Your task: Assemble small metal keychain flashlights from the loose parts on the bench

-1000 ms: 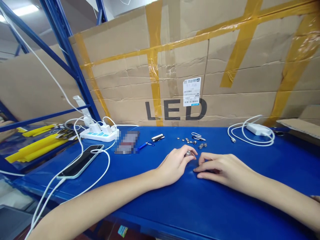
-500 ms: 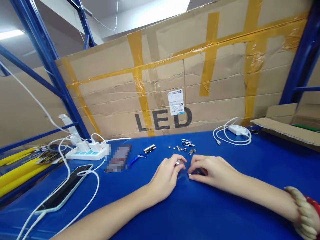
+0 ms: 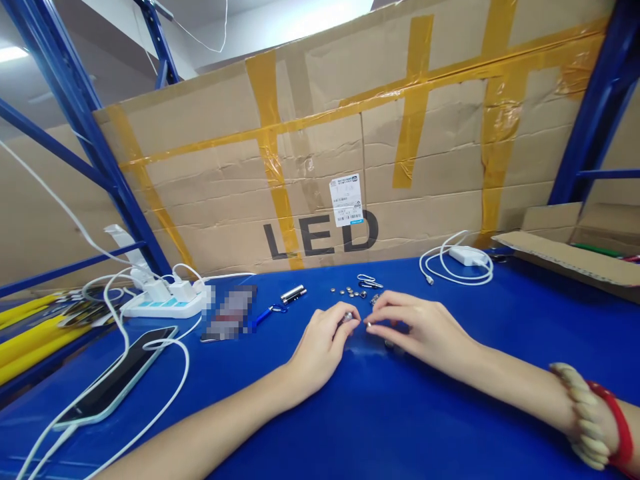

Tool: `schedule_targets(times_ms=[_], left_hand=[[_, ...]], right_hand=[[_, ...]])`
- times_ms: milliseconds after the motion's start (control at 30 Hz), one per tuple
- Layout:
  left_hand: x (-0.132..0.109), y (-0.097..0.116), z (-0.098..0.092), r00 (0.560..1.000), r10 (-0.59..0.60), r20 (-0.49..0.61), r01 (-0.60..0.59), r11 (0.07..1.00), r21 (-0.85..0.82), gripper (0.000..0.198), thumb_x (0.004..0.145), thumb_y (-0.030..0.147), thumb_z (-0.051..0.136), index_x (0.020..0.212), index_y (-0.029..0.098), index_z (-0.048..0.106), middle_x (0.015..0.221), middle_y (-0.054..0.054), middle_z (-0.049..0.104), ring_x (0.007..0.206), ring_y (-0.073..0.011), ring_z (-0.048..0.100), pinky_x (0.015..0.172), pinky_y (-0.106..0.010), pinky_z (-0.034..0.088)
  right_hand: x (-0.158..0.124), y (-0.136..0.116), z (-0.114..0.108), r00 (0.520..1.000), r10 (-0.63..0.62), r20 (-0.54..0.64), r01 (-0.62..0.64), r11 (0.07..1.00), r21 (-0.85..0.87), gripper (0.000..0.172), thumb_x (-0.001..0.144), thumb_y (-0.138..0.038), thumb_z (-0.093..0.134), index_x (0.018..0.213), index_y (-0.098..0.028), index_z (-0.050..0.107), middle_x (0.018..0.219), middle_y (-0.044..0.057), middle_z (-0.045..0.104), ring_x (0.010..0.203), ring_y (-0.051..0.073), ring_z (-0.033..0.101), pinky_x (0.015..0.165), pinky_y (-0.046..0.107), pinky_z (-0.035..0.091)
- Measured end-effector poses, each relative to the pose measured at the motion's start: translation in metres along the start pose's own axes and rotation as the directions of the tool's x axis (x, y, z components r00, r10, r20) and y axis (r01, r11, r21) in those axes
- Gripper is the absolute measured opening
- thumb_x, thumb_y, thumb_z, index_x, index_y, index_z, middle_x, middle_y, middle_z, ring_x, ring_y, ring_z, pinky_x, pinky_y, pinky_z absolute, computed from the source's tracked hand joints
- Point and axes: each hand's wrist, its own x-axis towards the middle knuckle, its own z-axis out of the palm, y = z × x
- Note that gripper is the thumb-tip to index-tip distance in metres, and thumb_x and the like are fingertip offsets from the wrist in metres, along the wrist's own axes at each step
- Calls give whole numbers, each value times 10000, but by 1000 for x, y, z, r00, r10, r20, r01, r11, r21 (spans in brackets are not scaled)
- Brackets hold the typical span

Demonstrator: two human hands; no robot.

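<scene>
My left hand rests on the blue table, its fingers pinched round a small silver metal part. My right hand sits just to its right, thumb and forefinger pinched on a tiny piece at the fingertips, almost touching the left hand's part. Just beyond the fingers lie several small round silver pieces and a wire clip. A small silver cylinder with a blue clip lies to the left of them.
A big taped cardboard box marked LED stands behind the table. On the left are a white power strip with cables and a phone. A white charger with coiled cable and an open carton lie at the right.
My head has tilted up and the view shifted left to right. Both hands lifted slightly and drew their fingertips together, the right hand leaving the table surface with a tiny piece.
</scene>
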Motion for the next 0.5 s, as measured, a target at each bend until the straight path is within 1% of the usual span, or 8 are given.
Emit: schedule_targets(times_ms=[67,100,167,200,267,367,500], left_hand=[[-1,-1,1,1000,4,18,-4,1000,16,180,926,272,352,972,240,523,854,19,609,765,-158,513,741,-265,387],[-2,-2,1,999,11,32,-12,1000,13,181,925,276,350,1006,242,509,873,12,605,771,-161,514,738,-267,391],[-3,-2,3,998,28,58,-28,1000,-7,196,922,281,348,1070,236,469,931,-8,594,801,-169,516,738,-274,397],[-3,-3,3,996,36,77,-34,999,-18,206,923,284,341,1088,231,452,941,-17,589,807,-172,515,733,-278,398],[-4,-3,4,990,56,131,-51,998,-37,211,927,282,320,1091,223,439,893,-18,586,790,-173,510,724,-282,397],[-4,-2,3,977,89,194,-76,994,-73,195,931,265,301,1058,219,442,812,-6,575,769,-166,505,731,-283,394],[-4,0,0,975,87,205,-57,988,-147,171,934,245,291,1020,212,434,842,-9,593,795,-162,524,743,-277,401]], right_hand=[[-1,1,0,989,-25,-145,30,999,30,185,862,-270,506,908,-229,681,943,34,635,816,144,616,669,216,479],[-1,0,1,979,-46,-197,56,998,42,192,868,-263,499,925,-222,678,948,42,632,816,140,614,679,216,484],[-2,0,1,963,-106,-248,122,991,53,199,876,-257,493,942,-213,675,927,49,630,797,129,612,673,209,489],[-2,0,2,958,-137,-253,155,987,53,200,880,-255,489,939,-212,676,913,49,631,780,123,611,655,202,489],[-3,-1,2,950,-185,-252,202,978,43,197,883,-252,489,921,-214,679,887,45,633,745,111,609,615,190,484],[-3,0,2,943,-207,-260,225,974,41,172,873,-246,514,869,-213,682,848,35,634,714,102,603,589,183,475],[-2,1,3,947,-210,-245,239,966,97,156,864,-255,535,857,-212,685,830,30,627,712,101,597,603,186,473]])
